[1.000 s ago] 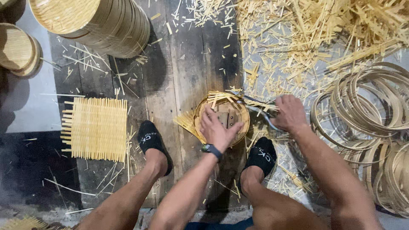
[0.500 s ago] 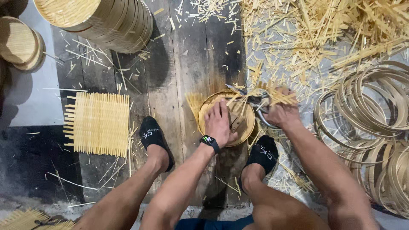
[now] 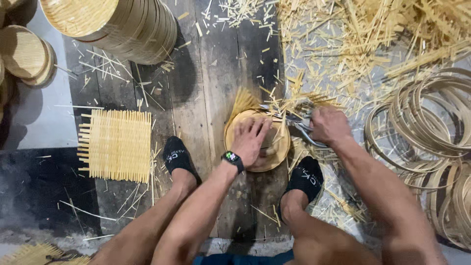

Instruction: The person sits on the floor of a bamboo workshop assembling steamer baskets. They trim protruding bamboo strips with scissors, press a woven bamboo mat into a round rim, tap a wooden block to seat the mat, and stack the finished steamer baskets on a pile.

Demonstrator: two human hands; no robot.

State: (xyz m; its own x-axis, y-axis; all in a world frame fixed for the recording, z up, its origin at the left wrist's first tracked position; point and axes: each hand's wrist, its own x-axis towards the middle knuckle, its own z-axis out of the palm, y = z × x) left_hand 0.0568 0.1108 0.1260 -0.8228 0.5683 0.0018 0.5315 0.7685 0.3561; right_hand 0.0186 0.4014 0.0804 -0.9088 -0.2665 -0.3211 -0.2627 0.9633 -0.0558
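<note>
Shifted since the earlier frame: the round woven bamboo disc point(image 3: 262, 147) shows fewer projecting strip ends along its upper right rim, and a tuft remains at the upper left; trimming appears partly round.

Left hand point(image 3: 251, 140): fingers spread flat, pressing the disc onto the dark plank floor point(image 3: 206, 88), between two black-socked feet.

Right hand point(image 3: 329, 126): clenched round the handles of metal shears point(image 3: 299, 122), blades at the disc's right rim.

Nearby: square woven mat point(image 3: 117, 145) toward the left edge; stacked baskets point(image 3: 122, 24) at the upper left corner; bamboo hoops point(image 3: 422, 122) along the right edge; offcuts point(image 3: 353, 44) at the upper right.
</note>
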